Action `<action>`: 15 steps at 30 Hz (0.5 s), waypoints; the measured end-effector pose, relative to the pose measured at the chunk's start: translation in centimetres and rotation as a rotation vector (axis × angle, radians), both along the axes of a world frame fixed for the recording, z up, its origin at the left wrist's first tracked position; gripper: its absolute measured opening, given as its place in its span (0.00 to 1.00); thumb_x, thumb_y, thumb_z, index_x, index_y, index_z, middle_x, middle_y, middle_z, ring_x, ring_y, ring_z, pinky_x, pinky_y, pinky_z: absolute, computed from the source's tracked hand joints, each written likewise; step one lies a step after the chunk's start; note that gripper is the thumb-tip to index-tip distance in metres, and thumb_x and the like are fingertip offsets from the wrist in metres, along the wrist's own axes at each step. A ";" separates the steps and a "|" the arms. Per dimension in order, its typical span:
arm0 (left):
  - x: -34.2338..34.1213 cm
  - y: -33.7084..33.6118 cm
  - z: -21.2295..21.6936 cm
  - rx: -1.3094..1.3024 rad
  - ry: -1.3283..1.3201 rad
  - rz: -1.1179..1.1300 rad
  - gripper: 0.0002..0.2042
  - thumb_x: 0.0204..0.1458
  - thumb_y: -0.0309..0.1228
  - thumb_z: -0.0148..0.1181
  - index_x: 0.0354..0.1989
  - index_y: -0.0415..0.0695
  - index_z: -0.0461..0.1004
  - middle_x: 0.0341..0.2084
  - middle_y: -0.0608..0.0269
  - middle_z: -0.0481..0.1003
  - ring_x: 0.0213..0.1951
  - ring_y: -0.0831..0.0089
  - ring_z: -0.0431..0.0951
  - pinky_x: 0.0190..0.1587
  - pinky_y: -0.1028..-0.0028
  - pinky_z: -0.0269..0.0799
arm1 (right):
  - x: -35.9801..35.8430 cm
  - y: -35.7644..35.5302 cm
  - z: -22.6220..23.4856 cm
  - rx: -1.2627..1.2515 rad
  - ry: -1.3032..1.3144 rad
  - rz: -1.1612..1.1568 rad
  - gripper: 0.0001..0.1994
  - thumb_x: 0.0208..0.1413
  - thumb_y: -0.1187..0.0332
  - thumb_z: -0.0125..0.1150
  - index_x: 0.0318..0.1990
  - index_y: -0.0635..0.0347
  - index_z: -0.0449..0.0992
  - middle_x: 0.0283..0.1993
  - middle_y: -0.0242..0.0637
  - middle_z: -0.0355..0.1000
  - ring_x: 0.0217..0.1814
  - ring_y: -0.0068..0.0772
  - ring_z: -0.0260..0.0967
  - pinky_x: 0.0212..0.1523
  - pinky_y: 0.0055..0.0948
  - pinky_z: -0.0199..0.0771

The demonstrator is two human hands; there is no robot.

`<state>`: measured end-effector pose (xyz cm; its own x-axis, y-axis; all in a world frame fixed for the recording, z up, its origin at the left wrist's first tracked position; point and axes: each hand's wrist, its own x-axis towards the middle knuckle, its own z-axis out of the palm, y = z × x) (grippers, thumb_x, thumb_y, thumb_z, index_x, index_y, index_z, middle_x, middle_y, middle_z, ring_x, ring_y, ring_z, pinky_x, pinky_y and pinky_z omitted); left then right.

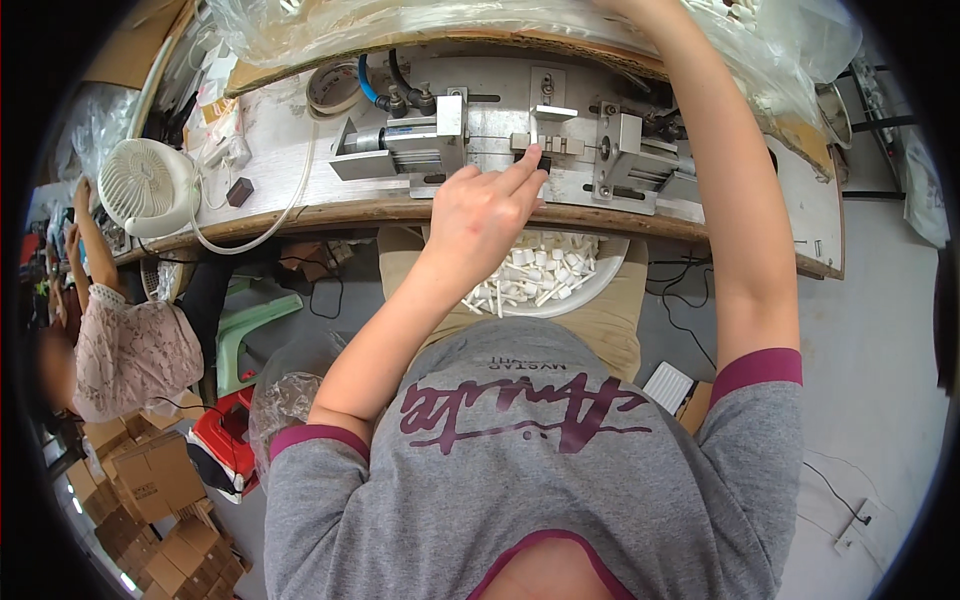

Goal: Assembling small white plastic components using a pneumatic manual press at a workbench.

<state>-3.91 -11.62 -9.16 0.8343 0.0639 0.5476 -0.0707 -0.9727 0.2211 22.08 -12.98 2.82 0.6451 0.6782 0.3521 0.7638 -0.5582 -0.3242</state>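
1. The person sat at a curved wooden bench (pixel 300 215) and looked down at a metal machine (pixel 520 150) bolted on a grey plate.
2. The left hand (pixel 480 215) reached up to the middle of the machine. Its fingers (pixel 525 170) were pinched narrow around a small white piece (pixel 534 128) that stood up in the metal holder.
3. The right arm (pixel 730 200) stretched far up over the machine to a big clear plastic bag (pixel 400 20) at the back. The right hand was past the top edge, so I could not tell what its fingers did.
4. A white bowl (pixel 600 285) sat on the person's lap, just under the bench edge. It was full of little white plastic pieces (pixel 535 275).
5. A small white fan (pixel 145 185) stood on the left end of the bench, with a roll of tape (pixel 333 88) near it.
6. Another person in a lacy pink top (pixel 125 350) sat off to the left, with brown boxes (pixel 150 500) piled on the floor.
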 end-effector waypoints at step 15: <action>0.6 1.0 2.6 -0.200 0.000 -0.044 0.11 0.46 0.36 0.70 0.37 0.47 0.82 0.41 0.64 0.82 0.21 0.70 0.78 0.32 0.76 0.74 | -0.9 -5.1 -1.0 0.196 -0.127 0.251 0.13 0.46 0.70 0.61 0.40 0.64 0.79 0.37 0.48 0.73 0.41 0.51 0.72 0.44 0.40 0.71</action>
